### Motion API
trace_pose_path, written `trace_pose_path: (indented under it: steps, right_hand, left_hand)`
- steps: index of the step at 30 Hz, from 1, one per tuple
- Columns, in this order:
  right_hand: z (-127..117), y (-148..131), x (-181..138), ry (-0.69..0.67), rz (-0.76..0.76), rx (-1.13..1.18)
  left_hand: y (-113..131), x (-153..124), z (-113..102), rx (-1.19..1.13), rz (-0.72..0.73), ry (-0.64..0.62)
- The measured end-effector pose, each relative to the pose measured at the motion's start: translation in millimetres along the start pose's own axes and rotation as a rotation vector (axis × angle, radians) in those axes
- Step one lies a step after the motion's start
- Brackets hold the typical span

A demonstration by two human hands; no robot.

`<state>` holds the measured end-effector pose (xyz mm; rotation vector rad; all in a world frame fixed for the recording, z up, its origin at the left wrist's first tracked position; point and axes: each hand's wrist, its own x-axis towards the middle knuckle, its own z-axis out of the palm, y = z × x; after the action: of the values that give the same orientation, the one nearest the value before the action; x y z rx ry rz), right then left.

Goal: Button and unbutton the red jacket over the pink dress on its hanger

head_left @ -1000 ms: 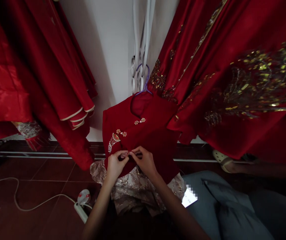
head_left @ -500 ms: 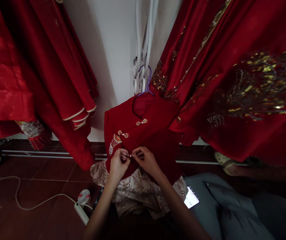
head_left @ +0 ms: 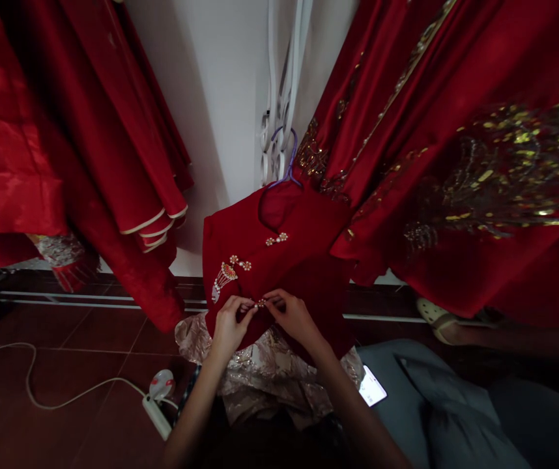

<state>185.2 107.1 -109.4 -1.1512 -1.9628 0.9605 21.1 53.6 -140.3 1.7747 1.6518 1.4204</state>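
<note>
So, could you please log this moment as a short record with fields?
Left hand: pinching a small pearl clasp on the red top
Right hand: fingers on the same clasp
Top: hangs on a purple hanger, two clasps above
Beneath: gold-patterned skirt
Floor: power strip, lit phone

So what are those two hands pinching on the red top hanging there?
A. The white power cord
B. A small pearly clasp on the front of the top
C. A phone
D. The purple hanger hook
B: the left hand and the right hand meet fingertip to fingertip on a small pearly clasp on the red top; the phone lies apart.
</note>
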Motion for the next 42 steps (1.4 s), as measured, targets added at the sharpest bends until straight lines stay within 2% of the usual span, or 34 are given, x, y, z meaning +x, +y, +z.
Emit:
trace_pose_path:
  steps: [6,19,22,26,28,32,34,38,42]
  right_hand:
    - [10.3,4.4,2.5,0.013,-0.001,0.096]
    - [7.6,2.7,2.5,-0.028,0.008,0.157]
    - [5.6,3.6,3.1,-0.049,0.025,0.186]
    - [-6.2,0.2,2.7,-0.145,0.091,0.309]
    - [-14.2,-5.6,1.2,-0.203,0.099,0.374]
    - [-24.8,-19.0,-2.9,-0.311,0.073,0.421]
    - [-25.7,-22.6,-4.2,-0.339,0.069,0.424]
    - [-22.7,-23.4,-4.5,-0.343,0.075,0.426]
    - [-21.1,-23.8,-4.4,-0.339,0.076,0.418]
  left_hand:
    - [-0.5,-1.7,0.8,-0.074,-0.039,0.037]
    - [0.0,-2.9,4.7,-0.248,-0.166,0.067]
    - [1.3,1.0,2.2,-0.353,-0.221,0.033]
    - [5.5,17.6,-6.3,-0.601,-0.344,-0.038]
    - [8.0,29.8,-8.9,-0.7,-0.399,0.019]
    - [11.3,51.4,-5.4,-0.844,-0.468,0.241]
    - [12.2,58.5,-0.9,-0.936,-0.504,0.311]
    - [12.9,66.9,5.8,-1.066,-0.582,0.357]
    - [14.2,71.8,7.8,-1.071,-0.623,0.381]
